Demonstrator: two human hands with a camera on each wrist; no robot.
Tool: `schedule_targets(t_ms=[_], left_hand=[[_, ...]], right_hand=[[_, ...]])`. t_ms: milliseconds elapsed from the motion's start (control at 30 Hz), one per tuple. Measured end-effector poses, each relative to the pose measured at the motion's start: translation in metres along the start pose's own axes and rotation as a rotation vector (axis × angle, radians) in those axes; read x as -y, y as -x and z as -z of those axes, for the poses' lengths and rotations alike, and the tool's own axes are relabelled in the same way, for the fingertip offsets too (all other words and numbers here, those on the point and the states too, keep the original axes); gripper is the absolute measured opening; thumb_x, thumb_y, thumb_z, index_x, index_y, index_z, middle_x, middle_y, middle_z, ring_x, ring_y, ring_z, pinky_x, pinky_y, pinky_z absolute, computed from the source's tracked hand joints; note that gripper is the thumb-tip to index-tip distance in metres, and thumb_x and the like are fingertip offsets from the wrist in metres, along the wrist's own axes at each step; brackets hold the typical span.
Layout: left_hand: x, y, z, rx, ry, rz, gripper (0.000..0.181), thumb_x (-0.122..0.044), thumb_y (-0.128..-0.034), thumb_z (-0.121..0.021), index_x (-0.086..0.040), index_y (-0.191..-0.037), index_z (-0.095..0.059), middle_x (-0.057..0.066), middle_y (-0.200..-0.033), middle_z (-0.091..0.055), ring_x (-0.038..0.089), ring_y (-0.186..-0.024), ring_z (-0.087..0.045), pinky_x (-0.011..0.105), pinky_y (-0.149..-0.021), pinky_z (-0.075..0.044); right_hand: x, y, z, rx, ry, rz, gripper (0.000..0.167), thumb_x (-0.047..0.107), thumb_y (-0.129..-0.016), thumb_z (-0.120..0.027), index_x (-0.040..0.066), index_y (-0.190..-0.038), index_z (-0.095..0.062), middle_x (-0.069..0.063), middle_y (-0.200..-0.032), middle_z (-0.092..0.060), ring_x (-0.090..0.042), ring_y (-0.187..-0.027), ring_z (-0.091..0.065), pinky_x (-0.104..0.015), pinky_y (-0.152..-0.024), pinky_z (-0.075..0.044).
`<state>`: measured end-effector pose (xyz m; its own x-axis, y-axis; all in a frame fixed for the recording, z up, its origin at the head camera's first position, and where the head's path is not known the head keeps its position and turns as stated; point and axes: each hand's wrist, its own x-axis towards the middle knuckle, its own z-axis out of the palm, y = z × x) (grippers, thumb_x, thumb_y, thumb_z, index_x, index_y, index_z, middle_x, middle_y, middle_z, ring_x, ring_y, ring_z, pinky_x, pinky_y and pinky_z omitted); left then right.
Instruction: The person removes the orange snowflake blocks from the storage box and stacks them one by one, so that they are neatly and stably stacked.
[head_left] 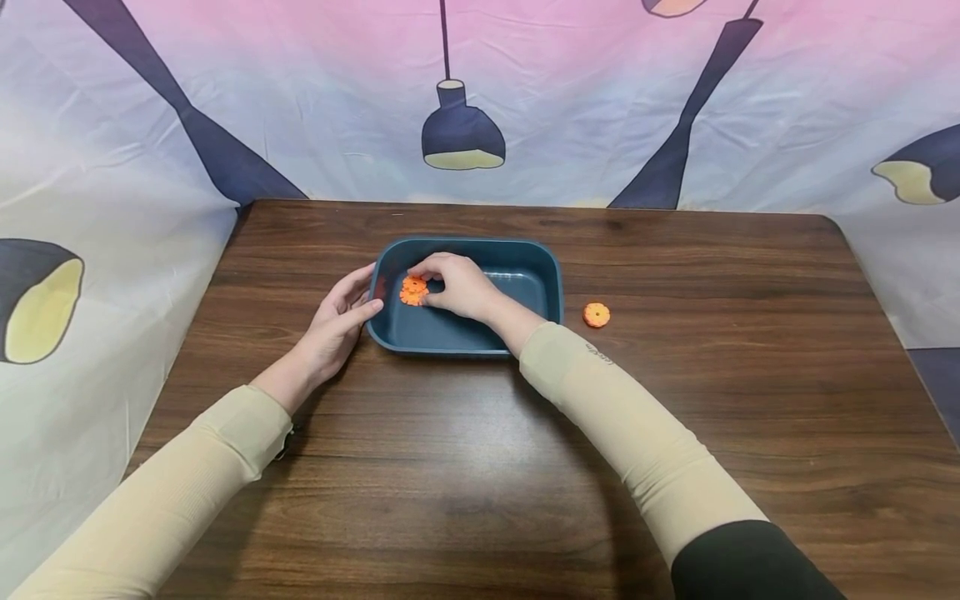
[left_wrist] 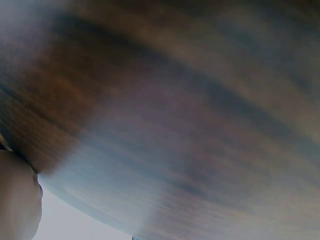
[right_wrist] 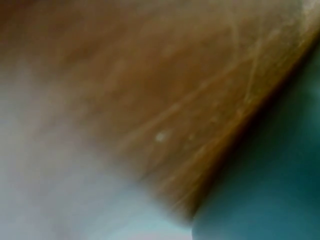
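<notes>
A dark teal rectangular bin (head_left: 465,348) sits on the table in the head view. My left hand (head_left: 335,329) grips its left end, thumb over the rim and the other fingers along the outside wall. Inside the bin, my right hand (head_left: 461,287) reaches from the right and pinches orange flower-shaped discs (head_left: 413,292) between thumb and fingers near the left wall. Two discs show there, overlapping; the fingers partly cover them. Another orange flower-shaped piece (head_left: 596,315) lies on the table, right of the bin. The right wrist view catches the blurred bin side (right_wrist: 280,175).
The brown wood-grain table (head_left: 420,467) extends around the bin on all sides. Behind it hangs a printed cloth (head_left: 558,108) with lamp drawings. Both wrist views are mostly blurred tabletop, and a bit of hand (left_wrist: 17,195) shows in the left one.
</notes>
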<state>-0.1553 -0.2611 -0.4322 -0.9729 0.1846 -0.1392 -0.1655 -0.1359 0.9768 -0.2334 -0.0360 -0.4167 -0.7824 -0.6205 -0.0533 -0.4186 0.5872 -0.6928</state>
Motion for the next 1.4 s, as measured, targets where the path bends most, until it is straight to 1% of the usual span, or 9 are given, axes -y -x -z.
schedule_targets(t_ms=[267, 500, 600, 733, 933, 1167, 1300, 1400], left_hand=[[-0.002, -0.001, 0.000, 0.000, -0.010, 0.001, 0.058, 0.000, -0.1066, -0.052, -0.011, -0.162, -0.038, 0.001, -0.159, -0.042, 0.014, -0.147, -0.040, 0.012, -0.111, -0.042], [-0.003, -0.001, -0.001, 0.000, -0.014, 0.001, 0.058, 0.000, -0.1067, -0.053, -0.010, -0.162, -0.038, -0.001, -0.157, -0.044, 0.014, -0.147, -0.040, 0.012, -0.111, -0.042], [-0.003, -0.001, -0.001, -0.003, -0.016, 0.004, 0.058, 0.000, -0.1067, -0.052, -0.010, -0.162, -0.038, 0.002, -0.159, -0.042, 0.014, -0.148, -0.040, 0.012, -0.111, -0.042], [-0.003, -0.001, -0.001, -0.005, -0.012, 0.006, 0.058, 0.000, -0.1068, -0.052, -0.012, -0.162, -0.038, 0.003, -0.161, -0.041, 0.013, -0.148, -0.039, 0.012, -0.111, -0.042], [-0.002, 0.000, -0.001, -0.002, -0.006, 0.000, 0.058, 0.001, -0.1062, -0.052, -0.012, -0.161, -0.040, -0.004, -0.155, -0.045, 0.012, -0.147, -0.040, 0.012, -0.111, -0.042], [-0.002, 0.000, -0.001, -0.001, -0.004, 0.005, 0.058, 0.000, -0.1065, -0.053, -0.011, -0.162, -0.039, -0.003, -0.157, -0.044, 0.013, -0.148, -0.040, 0.013, -0.111, -0.042], [-0.002, 0.001, -0.001, -0.004, -0.003, 0.008, 0.058, 0.000, -0.1067, -0.053, -0.012, -0.162, -0.039, -0.006, -0.154, -0.046, 0.012, -0.146, -0.041, 0.012, -0.111, -0.042], [-0.002, 0.001, -0.001, -0.007, 0.000, 0.004, 0.058, 0.001, -0.1063, -0.053, -0.012, -0.161, -0.040, -0.008, -0.151, -0.048, 0.011, -0.145, -0.042, 0.012, -0.111, -0.042]], right_hand=[[0.002, -0.001, 0.001, -0.004, 0.019, -0.014, 0.040, 0.013, -0.098, -0.078, 0.008, -0.137, -0.070, -0.009, -0.136, -0.069, -0.022, -0.125, -0.064, -0.035, -0.113, -0.051], [0.001, -0.002, 0.001, -0.033, 0.035, -0.011, 0.031, 0.011, -0.097, -0.079, 0.007, -0.128, -0.074, -0.008, -0.129, -0.071, -0.021, -0.117, -0.066, -0.033, -0.107, -0.054], [0.001, -0.001, 0.001, -0.046, 0.026, -0.006, 0.026, 0.010, -0.098, -0.077, 0.007, -0.124, -0.076, -0.008, -0.126, -0.073, -0.021, -0.114, -0.067, -0.033, -0.104, -0.055], [0.002, 0.001, 0.003, -0.067, 0.000, -0.010, 0.019, 0.009, -0.100, -0.074, 0.009, -0.119, -0.079, -0.007, -0.121, -0.075, -0.020, -0.108, -0.069, -0.033, -0.100, -0.057], [0.003, 0.003, 0.006, -0.121, -0.041, -0.018, 0.014, 0.012, -0.101, -0.074, 0.010, -0.112, -0.082, -0.006, -0.114, -0.079, -0.019, -0.105, -0.070, -0.032, -0.098, -0.057], [0.005, 0.007, 0.012, -0.160, -0.146, 0.013, 0.013, 0.012, -0.101, -0.074, 0.011, -0.112, -0.081, -0.004, -0.111, -0.079, -0.018, -0.099, -0.069, -0.028, -0.091, -0.058], [0.009, 0.011, 0.021, -0.178, -0.184, 0.024, 0.014, 0.012, -0.100, -0.075, 0.010, -0.113, -0.081, -0.006, -0.109, -0.080, -0.019, -0.096, -0.069, -0.028, -0.087, -0.058], [0.011, 0.016, 0.030, -0.189, -0.200, 0.033, 0.016, 0.012, -0.099, -0.076, 0.008, -0.114, -0.081, -0.008, -0.107, -0.080, -0.019, -0.095, -0.070, -0.028, -0.086, -0.059]])
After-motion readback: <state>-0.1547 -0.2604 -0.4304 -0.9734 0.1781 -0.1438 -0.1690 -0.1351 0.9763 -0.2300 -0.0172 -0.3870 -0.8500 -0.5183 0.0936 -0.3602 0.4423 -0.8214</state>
